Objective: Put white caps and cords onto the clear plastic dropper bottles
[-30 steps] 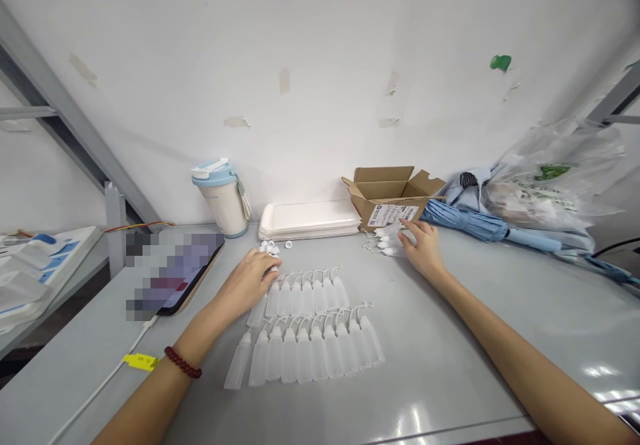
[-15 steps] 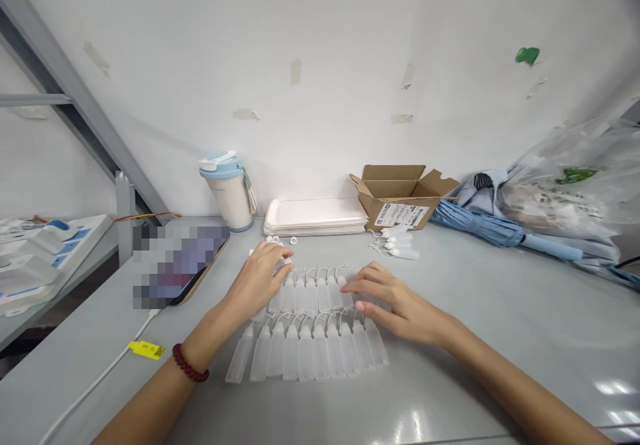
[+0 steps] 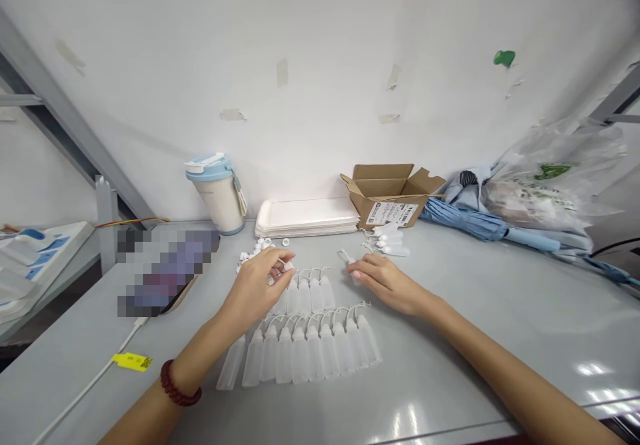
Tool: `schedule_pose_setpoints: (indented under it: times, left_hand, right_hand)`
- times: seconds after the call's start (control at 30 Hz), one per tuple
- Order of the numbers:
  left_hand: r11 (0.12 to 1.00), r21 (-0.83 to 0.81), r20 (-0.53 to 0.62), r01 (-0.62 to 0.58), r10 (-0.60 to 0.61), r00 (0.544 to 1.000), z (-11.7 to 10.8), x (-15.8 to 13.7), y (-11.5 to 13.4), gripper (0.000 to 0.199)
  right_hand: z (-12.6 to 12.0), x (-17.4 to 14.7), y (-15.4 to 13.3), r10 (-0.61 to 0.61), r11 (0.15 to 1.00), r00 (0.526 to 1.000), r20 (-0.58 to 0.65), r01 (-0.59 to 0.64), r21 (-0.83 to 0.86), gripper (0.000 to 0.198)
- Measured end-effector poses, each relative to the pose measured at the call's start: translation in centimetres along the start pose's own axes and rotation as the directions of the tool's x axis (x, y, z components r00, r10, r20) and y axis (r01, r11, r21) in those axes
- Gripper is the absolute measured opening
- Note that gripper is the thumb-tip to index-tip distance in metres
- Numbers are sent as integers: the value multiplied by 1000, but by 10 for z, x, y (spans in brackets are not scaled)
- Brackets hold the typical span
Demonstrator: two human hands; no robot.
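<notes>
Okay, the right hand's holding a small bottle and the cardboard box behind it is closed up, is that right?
Not quite: the cardboard box behind it is open, as the head view shows. The right hand does hold a small bottle.

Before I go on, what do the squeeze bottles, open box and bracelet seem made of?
Squeeze bottles: probably plastic, frosted finish; milky translucence suggests it.
Open box: likely matte brown cardboard, judging by its stiff, folded flaps.
Bracelet: dullish dark red, bumpy surface; wooden beads or braided cord, I can't tell.

Likely a workshop: bottles [image 3: 299,360] in rows
</notes>
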State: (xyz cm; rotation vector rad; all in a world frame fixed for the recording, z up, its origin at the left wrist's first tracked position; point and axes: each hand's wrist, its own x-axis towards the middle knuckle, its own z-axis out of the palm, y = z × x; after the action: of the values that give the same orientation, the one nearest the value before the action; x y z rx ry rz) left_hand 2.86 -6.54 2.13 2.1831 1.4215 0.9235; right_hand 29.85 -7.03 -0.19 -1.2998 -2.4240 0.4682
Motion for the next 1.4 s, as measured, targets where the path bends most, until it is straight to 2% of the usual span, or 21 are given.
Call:
schedule_pose_setpoints:
  times: [0.17, 0.33, 0.47, 0.57, 0.7, 0.77, 0.93, 1.07, 1.3, 1.4]
  left_hand:
    - [979, -165, 59, 124, -115, 992, 3, -2, 1, 27]
    - [895, -377, 186, 238, -179, 966, 3, -5, 12, 25]
    - [841, -450, 278, 301, -189, 942, 4, -4, 21, 18]
    - [816, -481, 292, 321, -197, 936, 7, -4, 21, 15]
    - [855, -445, 255, 266, -163, 953, 6, -5, 18, 15]
    - [896, -386, 283, 219, -111, 953, 4, -7, 19, 15]
    - [984, -178, 446, 9, 73, 892, 2, -13, 23, 11]
    - [985, -108, 458, -133, 168, 873, 7, -17, 26, 16]
    - [975, -64, 432, -214, 221, 875, 16, -21, 25, 15]
    - [982, -120, 355, -143, 177, 918, 16, -19, 28, 16]
  right_hand:
    - [3, 3, 6, 1, 999, 989, -146, -6, -35, 22]
    - [7, 0, -12, -7, 991, 964, -265, 43, 130, 10]
    - [8, -4, -31, 19, 955, 971, -237, 52, 291, 10]
    - [7, -5, -41, 46, 932, 978, -202, 30, 362, 11]
    - [7, -5, -44, 64, 925, 976, -210, 21, 380, 11]
    - [7, -5, -42, 77, 927, 974, -215, 10, 375, 11]
    - [8, -5, -41, 36, 938, 971, -235, 49, 344, 11]
    - [10, -6, -42, 0, 939, 974, -228, 79, 334, 13]
    - [11, -7, -41, -21, 935, 974, -225, 99, 341, 14]
    - [10, -7, -44, -19, 926, 978, -205, 94, 365, 14]
